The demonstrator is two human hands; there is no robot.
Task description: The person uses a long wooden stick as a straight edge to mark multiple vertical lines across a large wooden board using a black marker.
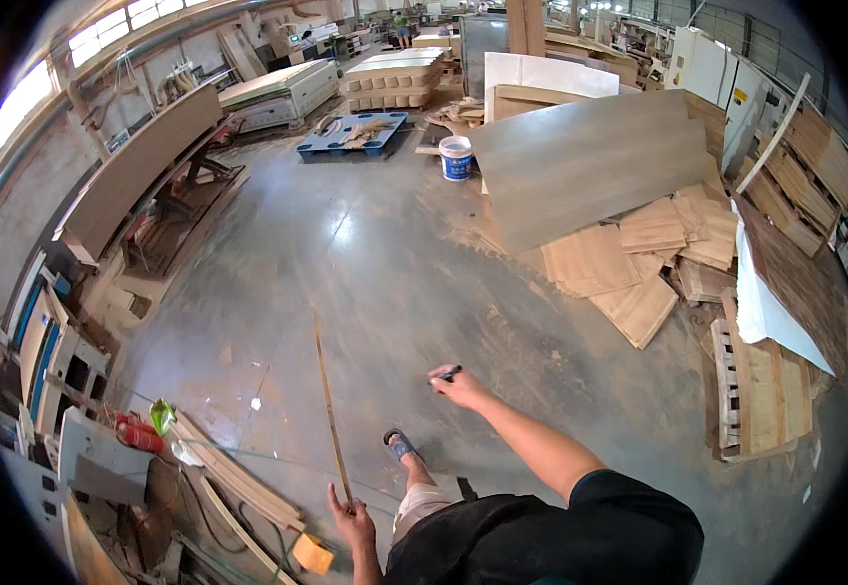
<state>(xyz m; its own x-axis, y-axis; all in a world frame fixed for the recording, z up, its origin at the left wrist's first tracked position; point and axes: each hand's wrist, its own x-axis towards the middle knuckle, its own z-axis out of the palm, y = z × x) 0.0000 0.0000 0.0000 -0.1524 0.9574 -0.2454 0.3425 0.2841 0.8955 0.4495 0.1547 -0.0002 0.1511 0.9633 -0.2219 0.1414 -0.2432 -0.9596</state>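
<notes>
My left hand [356,526], low in the head view, is closed around the near end of a long, thin brown strip [329,409]. The strip stretches forward over the grey floor; whether it is wood or something else cannot be made out. Farther forward and to the right, my right hand [459,389] is closed on a short, dark, pen-like object [447,373]. The two hands are well apart, and the right one does not touch the strip. Between them my sandalled foot [403,446] is on the floor.
Wooden boards [239,473] and a red fire extinguisher [138,432] lie at lower left. A long panel [141,161] rests on a lift table at left. Stacked sheets [595,161] and a pallet [726,390] occupy the right. Ahead are a blue pallet [322,146] and a bucket [456,161].
</notes>
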